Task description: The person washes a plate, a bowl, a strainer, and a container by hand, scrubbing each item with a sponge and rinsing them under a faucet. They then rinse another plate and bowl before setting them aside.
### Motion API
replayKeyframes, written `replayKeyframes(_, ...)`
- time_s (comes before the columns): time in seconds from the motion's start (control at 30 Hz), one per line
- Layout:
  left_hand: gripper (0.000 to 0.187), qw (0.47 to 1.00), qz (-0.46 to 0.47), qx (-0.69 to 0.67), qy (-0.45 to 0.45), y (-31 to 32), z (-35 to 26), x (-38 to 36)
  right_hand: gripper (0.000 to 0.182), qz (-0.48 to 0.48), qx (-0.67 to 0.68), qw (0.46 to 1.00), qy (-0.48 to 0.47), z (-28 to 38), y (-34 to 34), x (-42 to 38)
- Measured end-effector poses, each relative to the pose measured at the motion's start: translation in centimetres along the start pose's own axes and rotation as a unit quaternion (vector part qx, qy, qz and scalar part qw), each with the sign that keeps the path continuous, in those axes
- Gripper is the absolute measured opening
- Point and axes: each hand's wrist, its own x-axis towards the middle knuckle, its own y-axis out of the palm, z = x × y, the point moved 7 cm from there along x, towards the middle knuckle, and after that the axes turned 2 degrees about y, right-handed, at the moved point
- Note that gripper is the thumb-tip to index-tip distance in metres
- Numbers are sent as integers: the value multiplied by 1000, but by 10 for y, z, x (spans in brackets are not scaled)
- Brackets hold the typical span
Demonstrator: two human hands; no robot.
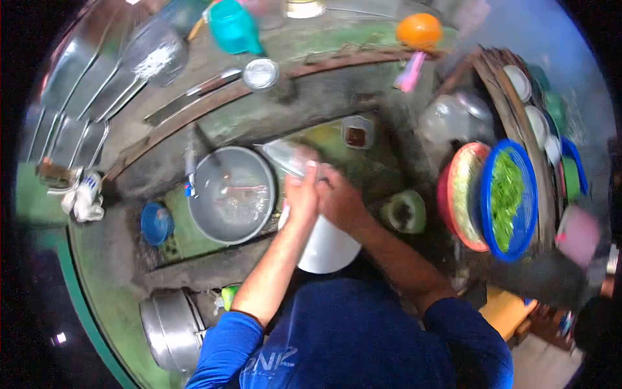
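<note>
Both my hands meet in front of me, above a white rounded container (329, 249) partly covered by my forearms. My left hand (302, 194) is closed on what looks like a clear plastic bag (285, 155), which points up and left towards a grey basin (202, 211). Pressed close beside it, my right hand (338, 200) has bent fingers, blurred by motion. Whether it also grips the bag is hidden. The basin holds water and a thin pinkish item, under a tap (190, 185).
On the right stand a blue basket (532, 217) of cut greens and a red-rimmed basket (447, 214) of pale shreds. A small clear tub (358, 133) with brown contents sits behind my hands. Left are a blue bowl (156, 223) and a metal pot (170, 330).
</note>
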Motion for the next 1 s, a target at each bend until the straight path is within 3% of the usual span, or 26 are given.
replayKeyframes(0.07, 50, 986, 34, -128, 99, -12, 18, 16, 12, -23, 43, 999, 17, -2, -32, -26)
replayKeyframes(0.1, 49, 984, 52, -153, 75, -11, 11, 9, 13, -42, 105, 994, 4, -2, -46, -34)
replayKeyframes(0.17, 47, 973, 89, -204, 63, -17, -2, -3, 14, -52, 94, 990, 91, -72, -47, -78)
replayKeyframes(0.2, 47, 974, 82, -198, 76, -20, -5, -6, 17, -26, 91, 959, 269, -103, -66, -93)
replayKeyframes(0.27, 54, 941, 139, -308, 32, -18, -10, -15, 16, 96, 17, 954, 283, -180, -47, -138)
replayKeyframes(0.3, 53, 951, 127, -281, 21, -14, -11, -21, 19, 203, -29, 924, 322, -210, -29, -158)
replayKeyframes(0.33, 52, 947, 147, -283, 34, -7, -11, -26, 32, 266, -47, 898, 346, -214, -30, -163)
replayKeyframes(0.4, 55, 953, 119, -280, -2, 8, -2, -40, 39, 230, -108, 908, 334, -231, -2, -177)
replayKeyframes(0.47, 56, 951, 138, -276, 14, 12, 14, -45, 53, 342, -171, 879, 284, -282, 86, -210)
replayKeyframes(0.5, 56, 949, 147, -280, 1, 15, 22, -48, 48, 389, -227, 859, 243, -277, 92, -203)
replayKeyframes(0.53, 57, 946, 157, -285, -13, 18, 25, -51, 48, 389, -224, 861, 239, -269, 81, -196)
replayKeyframes(0.6, 55, 939, 122, -321, -24, 19, 30, -54, 45, 376, -64, 869, 315, -258, 54, -189)
replayKeyframes(0.67, 55, 939, 147, -310, -4, 19, 31, -55, 39, 366, -45, 881, 297, -249, 33, -180)
replayKeyframes(0.77, 55, 947, 162, -278, 21, 25, 24, -56, 34, 220, 34, 910, 351, -213, -44, -155)
replayKeyframes(0.9, 54, 939, 199, -281, 10, 39, 18, -55, 41, 91, 66, 937, 331, -202, -67, -153)
replayKeyframes(1.0, 53, 937, 172, -303, -9, 43, 19, -53, 38, 75, 27, 929, 361, -216, -61, -156)
